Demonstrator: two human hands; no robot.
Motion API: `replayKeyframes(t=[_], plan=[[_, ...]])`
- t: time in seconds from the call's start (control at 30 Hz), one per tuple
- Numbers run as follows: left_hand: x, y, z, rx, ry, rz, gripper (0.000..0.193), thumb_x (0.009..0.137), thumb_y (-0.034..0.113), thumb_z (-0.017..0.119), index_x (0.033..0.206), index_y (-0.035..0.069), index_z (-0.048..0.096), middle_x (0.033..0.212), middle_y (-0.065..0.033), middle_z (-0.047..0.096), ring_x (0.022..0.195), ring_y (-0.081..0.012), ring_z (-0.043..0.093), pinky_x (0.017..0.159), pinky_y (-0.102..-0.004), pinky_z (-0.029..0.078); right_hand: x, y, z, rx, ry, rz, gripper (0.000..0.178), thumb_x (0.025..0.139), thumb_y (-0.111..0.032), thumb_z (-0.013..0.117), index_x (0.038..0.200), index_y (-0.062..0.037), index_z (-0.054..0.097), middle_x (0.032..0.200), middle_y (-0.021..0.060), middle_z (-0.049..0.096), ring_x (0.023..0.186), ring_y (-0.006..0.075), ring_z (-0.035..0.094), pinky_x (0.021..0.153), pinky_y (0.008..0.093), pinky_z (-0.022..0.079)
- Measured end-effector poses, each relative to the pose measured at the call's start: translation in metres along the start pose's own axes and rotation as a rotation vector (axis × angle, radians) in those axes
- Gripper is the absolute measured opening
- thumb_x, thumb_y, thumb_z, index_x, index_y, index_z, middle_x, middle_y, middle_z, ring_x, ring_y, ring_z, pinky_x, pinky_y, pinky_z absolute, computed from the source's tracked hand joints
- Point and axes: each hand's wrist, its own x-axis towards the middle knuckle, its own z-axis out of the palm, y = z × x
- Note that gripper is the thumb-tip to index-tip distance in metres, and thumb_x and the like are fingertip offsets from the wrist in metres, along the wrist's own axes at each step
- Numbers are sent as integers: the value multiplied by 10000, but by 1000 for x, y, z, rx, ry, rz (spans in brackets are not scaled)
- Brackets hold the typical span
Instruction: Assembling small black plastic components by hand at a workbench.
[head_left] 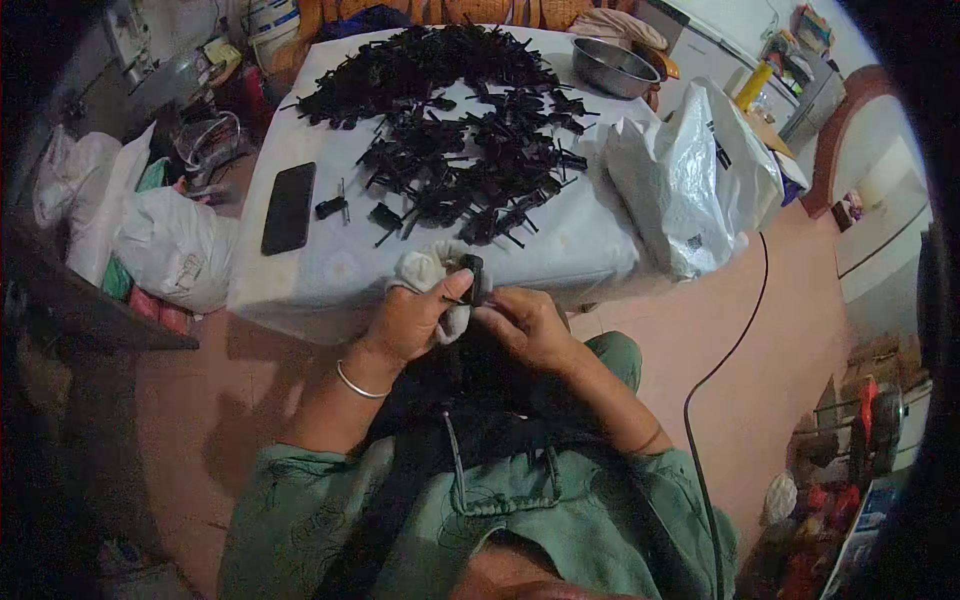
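At the near edge of the table, my left hand (408, 322) grips a small black plastic part (473, 276) between thumb and fingers. Bunched around that part is a whitish cloth (425, 265), also in the left hand's grasp. My right hand (532, 328) meets it from the other side, its fingertips pinched at the part's lower end. Just beyond the hands, a heap of similar black parts with thin stems (440, 130) spreads over the table. Two or so of them (385, 216) lie apart from the heap, nearest the left hand.
A dark phone (288, 208) lies on the white-covered table (335, 262) at left. A metal bowl (614, 68) stands at the far right corner, with a large white sack (670, 190) nearer. White bags (175, 245) sit left; a black cable (720, 365) runs down the right.
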Motion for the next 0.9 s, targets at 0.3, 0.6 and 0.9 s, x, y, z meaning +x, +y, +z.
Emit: replayKeyframes(t=[0.3,0.6,0.9], plan=[[-19,-26,22,526,95,188,187,849,58,496,1028,4,511,816,-37,570,710,-119,550,615,-247,464,-4,-20,9,-372,476,-120,260,723,-187,669,693,-34,461,589,136,473,530,332,501,473,380,403],[-23,-30,11,578,67,216,289,820,40,541,1096,-4,468,848,-41,556,687,-63,531,548,-204,455,-12,-15,8,149,248,43,227,866,-157,518,711,2,468,585,34,415,579,82,364,503,258,351],[-23,-26,12,303,15,107,326,818,55,568,1122,8,461,876,-40,552,634,-80,535,518,-196,465,-15,-17,7,184,270,117,228,878,-179,475,756,12,503,615,179,478,526,262,442,516,341,385]])
